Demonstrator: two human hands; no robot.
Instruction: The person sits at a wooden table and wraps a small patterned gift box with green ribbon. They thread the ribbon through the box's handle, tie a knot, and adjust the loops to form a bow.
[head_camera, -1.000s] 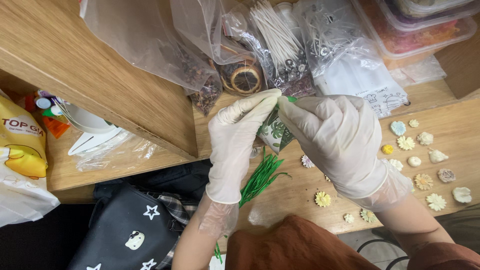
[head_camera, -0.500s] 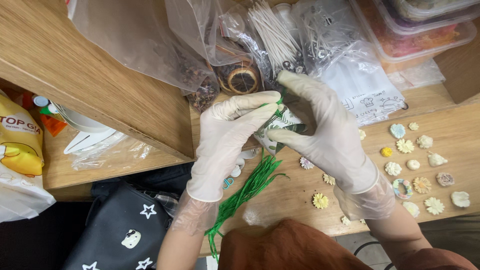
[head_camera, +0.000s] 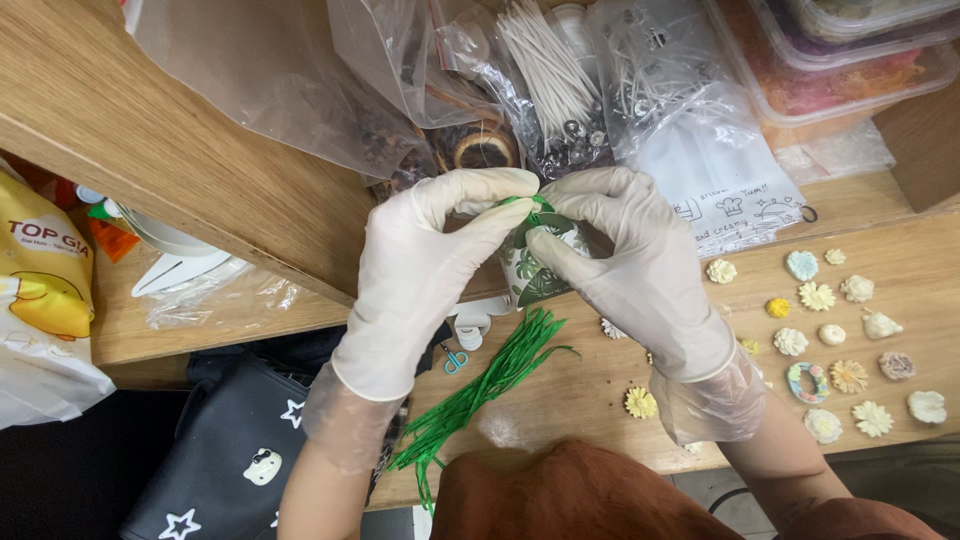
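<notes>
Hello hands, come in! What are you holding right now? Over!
Both gloved hands, left and right, pinch a small leaf-printed paper cup. Bundle of green wire strands lies below on the wooden table. Nothing blocking.

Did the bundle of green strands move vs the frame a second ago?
Yes. The green strands now lie on the wooden table, fanned out below the gloved left hand; a second earlier they hung between both hands, nearer the small flower shapes.
</notes>
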